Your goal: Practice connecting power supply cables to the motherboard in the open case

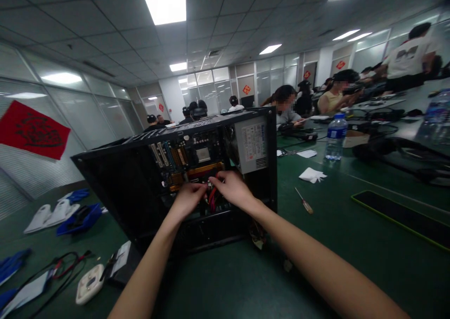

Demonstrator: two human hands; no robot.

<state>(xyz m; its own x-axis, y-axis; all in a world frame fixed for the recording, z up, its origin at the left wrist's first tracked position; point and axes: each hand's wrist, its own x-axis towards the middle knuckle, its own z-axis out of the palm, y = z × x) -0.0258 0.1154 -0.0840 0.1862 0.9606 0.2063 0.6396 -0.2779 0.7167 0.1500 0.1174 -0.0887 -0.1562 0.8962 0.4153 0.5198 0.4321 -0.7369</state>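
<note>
An open black computer case stands on a green table, its side off and its motherboard and grey power supply showing. Both my hands reach inside it, low in the case. My left hand has its fingers curled and my right hand pinches close beside it. Between them runs a bundle of red cables that both hands grip. The fingertips are partly hidden by the cables.
A screwdriver and a crumpled white tissue lie right of the case, with a water bottle behind. A black mat lies at right. White and blue devices and cables lie at left. Several people sit at the far tables.
</note>
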